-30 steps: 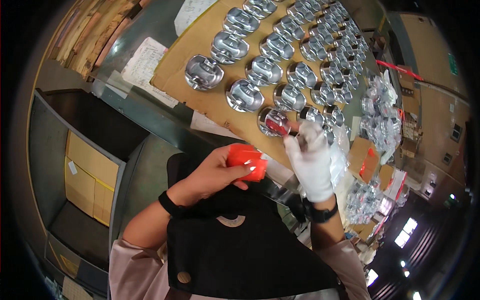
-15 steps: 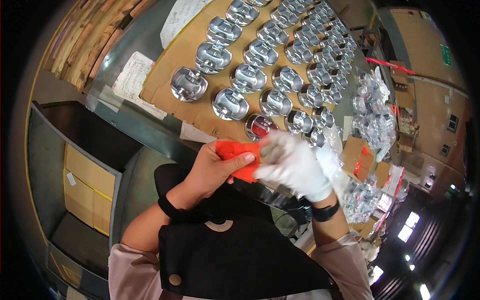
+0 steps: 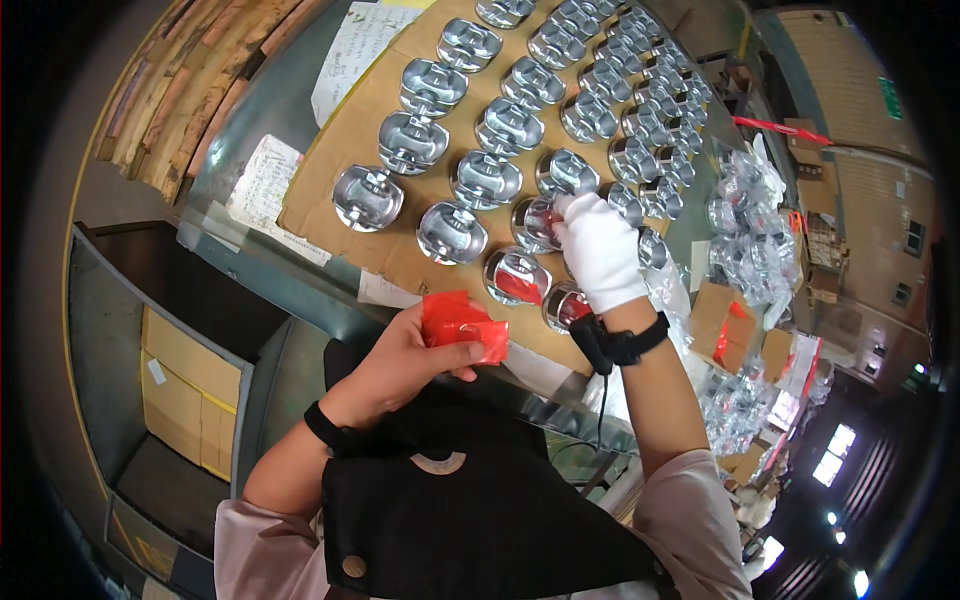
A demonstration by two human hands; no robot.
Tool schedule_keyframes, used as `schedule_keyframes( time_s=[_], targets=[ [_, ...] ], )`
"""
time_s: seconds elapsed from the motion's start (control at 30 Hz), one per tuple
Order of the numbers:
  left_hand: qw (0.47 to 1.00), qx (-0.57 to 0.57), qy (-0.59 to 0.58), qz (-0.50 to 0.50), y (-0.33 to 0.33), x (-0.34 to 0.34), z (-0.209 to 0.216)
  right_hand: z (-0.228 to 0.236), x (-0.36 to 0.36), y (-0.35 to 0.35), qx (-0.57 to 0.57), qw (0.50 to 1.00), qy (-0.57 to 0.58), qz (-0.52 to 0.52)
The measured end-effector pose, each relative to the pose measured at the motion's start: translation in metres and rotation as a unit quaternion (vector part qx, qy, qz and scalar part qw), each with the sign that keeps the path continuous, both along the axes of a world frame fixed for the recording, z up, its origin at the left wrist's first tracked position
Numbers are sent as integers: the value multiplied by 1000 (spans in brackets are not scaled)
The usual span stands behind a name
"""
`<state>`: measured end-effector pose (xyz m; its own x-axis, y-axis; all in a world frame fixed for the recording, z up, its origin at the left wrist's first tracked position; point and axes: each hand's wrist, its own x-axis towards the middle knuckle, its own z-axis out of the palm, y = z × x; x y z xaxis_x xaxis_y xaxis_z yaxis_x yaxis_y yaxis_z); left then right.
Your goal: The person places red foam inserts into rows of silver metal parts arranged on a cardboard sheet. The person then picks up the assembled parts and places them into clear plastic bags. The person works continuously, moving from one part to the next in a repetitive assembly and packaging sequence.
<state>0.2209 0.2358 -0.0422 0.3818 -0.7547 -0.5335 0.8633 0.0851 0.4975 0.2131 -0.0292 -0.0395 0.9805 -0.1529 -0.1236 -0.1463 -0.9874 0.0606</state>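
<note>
My bare left hand (image 3: 400, 362) holds a stack of small red packets (image 3: 460, 325) near the bench's front edge. In a white glove, my right hand (image 3: 598, 248) reaches over the rows of shiny metal pistons (image 3: 485, 178) standing on brown cardboard (image 3: 330, 170). Its fingertips rest at one piston (image 3: 537, 222) that has a bit of red in it. Two nearer pistons (image 3: 517, 277) also show red pieces inside, the second one (image 3: 566, 306) by my wrist. A black band sits on each wrist.
Printed paper sheets (image 3: 262, 180) lie at the cardboard's left edge. Clear plastic bags (image 3: 745, 235) with parts pile up on the right, beside small cardboard boxes (image 3: 722, 318). A dark bin with a cardboard box (image 3: 185, 390) stands lower left. A black apron (image 3: 470, 520) covers my front.
My right hand left the red packets at my left hand and reached out to a piston farther up the row. The left hand stayed with the packets.
</note>
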Motion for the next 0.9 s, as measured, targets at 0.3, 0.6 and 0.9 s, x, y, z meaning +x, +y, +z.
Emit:
schedule_keyframes(
  time_s=[0.3,0.6,0.9],
  targets=[
    [992,30,-92,-76,1,9,-2,80,-16,62,418,902,103,-38],
    [992,83,-85,30,35,6,-5,39,-8,71,416,902,-44,-109],
    [998,21,-8,58,58,-4,-12,-9,16,104,166,977,-137,-4]
  ],
)
